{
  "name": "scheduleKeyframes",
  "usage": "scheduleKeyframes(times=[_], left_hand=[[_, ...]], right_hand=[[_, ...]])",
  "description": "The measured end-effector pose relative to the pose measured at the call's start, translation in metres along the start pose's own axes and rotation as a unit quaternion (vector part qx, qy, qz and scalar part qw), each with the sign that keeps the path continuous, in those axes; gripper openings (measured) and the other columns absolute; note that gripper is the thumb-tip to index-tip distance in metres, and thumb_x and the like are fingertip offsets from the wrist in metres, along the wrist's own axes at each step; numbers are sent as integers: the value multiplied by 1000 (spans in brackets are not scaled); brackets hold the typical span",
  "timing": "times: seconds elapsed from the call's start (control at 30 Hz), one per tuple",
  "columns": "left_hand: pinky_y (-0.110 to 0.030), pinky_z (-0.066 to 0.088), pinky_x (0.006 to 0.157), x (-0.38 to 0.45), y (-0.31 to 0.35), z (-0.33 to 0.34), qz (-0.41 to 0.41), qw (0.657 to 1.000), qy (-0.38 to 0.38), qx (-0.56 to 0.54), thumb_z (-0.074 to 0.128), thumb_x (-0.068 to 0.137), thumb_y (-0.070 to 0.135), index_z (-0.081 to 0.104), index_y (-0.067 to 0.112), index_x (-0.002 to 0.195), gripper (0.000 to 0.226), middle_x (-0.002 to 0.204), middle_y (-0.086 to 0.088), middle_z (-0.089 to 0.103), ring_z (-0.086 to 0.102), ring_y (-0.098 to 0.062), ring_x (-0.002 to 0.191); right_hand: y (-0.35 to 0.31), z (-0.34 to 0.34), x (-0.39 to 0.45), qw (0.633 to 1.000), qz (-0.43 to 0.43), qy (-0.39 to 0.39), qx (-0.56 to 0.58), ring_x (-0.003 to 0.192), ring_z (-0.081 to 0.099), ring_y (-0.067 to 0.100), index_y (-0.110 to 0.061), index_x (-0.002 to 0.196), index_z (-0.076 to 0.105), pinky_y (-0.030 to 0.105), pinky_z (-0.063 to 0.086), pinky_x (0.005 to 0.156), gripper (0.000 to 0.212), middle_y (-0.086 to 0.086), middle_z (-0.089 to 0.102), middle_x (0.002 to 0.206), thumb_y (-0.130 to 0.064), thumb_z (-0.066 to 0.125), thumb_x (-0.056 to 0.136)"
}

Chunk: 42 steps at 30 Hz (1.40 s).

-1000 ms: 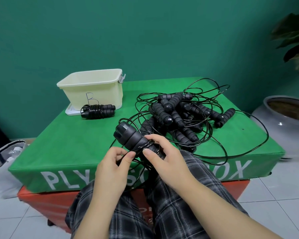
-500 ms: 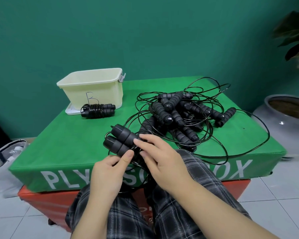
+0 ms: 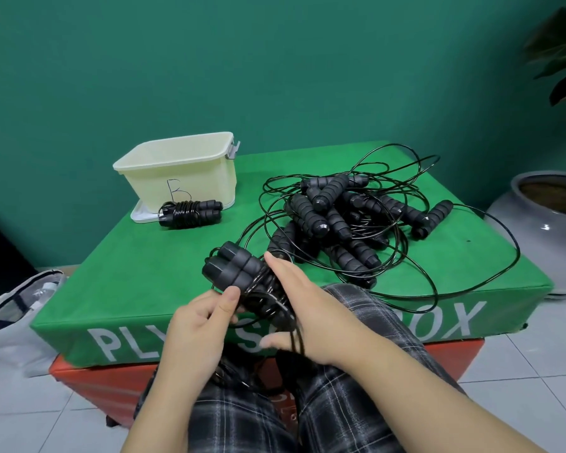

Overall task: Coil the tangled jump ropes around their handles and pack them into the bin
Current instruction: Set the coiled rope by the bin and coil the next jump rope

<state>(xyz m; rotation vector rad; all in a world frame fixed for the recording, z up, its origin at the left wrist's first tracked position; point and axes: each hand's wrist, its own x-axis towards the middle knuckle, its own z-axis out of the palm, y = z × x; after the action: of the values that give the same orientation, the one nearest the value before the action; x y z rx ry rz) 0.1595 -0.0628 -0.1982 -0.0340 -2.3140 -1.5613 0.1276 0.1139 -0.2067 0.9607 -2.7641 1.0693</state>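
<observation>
Handles (image 3: pixel 234 266), paired, pointed toward ten o'clock from my left hand (image 3: pixel 198 322), which pinched them, while my right hand (image 3: pixel 303 308), apparently flat-fingered, pressed the cord (image 3: pixel 265 297) coils.

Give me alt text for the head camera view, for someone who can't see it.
Two hands wind black cord round a pair of handles: left hand grips them, right hand guides the cord. Behind, on a green box, lie a tangled rope pile, one coiled rope and a cream bin.
</observation>
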Motion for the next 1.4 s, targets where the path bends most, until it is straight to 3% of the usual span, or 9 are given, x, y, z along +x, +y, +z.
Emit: scheduleKeyframes(times=[0.1,0.2,0.43,0.63,0.9,1.03,1.13,1.33,1.4], left_hand=[[-11,29,50,-2,8,2,9,999,-22,-28,49,92,42,59,14,58,45,50,12,49,42,1,47],[-8,33,54,-4,20,-1,21,999,-49,-11,44,93,40,63,11,69,42,52,16,53,46,4,52],[-4,40,73,4,36,-28,35,999,-17,11,61,86,34,73,34,83,12,87,18,71,61,8,82],[-5,37,68,8,40,-34,39,994,2,105,60,90,22,65,34,81,16,82,3,66,55,7,75],[-19,28,103,2,37,-18,18,992,-39,117,51,82,63,39,47,122,45,129,25,44,40,9,120],[-7,40,79,12,49,-14,36,993,-36,107,46,89,41,56,36,104,18,88,22,63,55,14,83],[-9,33,51,18,61,-12,60,989,-50,122,47,96,22,62,27,80,23,44,22,48,47,8,48],[-27,20,48,40,55,-26,9,996,86,12,42,99,31,56,22,69,34,37,13,34,25,-9,44],[-27,19,48,41,55,-31,17,994,107,26,42,99,32,57,18,72,33,37,12,33,23,-10,44]], right_hand=[[0,6,1,991,-17,133,-1,134,37,14,-30,150,19,29,37,106,89,-10,23,153,-29,72,79],[3,5,0,980,-17,195,47,127,41,4,-28,146,30,9,34,98,78,-16,33,145,-22,68,78],[8,-2,0,960,33,251,118,128,30,-17,-53,136,31,-1,21,98,75,-21,35,146,-26,73,80],[7,-1,1,957,48,260,120,125,31,-18,-52,135,36,-3,20,96,70,-23,38,142,-26,73,80],[17,-10,0,921,76,325,200,128,33,-15,-56,129,35,0,23,100,72,-20,42,141,-20,75,81],[14,-6,-1,935,56,303,172,133,31,-10,-66,125,34,2,22,102,70,-22,40,143,-30,73,80],[12,-7,-1,943,52,292,154,133,29,-11,-62,126,33,1,21,102,73,-23,40,142,-23,75,80],[12,-3,0,952,56,262,149,130,24,-19,-61,128,32,21,33,108,68,-38,31,138,-28,72,84],[10,-3,0,954,55,263,130,121,18,-31,-61,127,30,7,27,101,68,-48,23,130,-28,71,85]])
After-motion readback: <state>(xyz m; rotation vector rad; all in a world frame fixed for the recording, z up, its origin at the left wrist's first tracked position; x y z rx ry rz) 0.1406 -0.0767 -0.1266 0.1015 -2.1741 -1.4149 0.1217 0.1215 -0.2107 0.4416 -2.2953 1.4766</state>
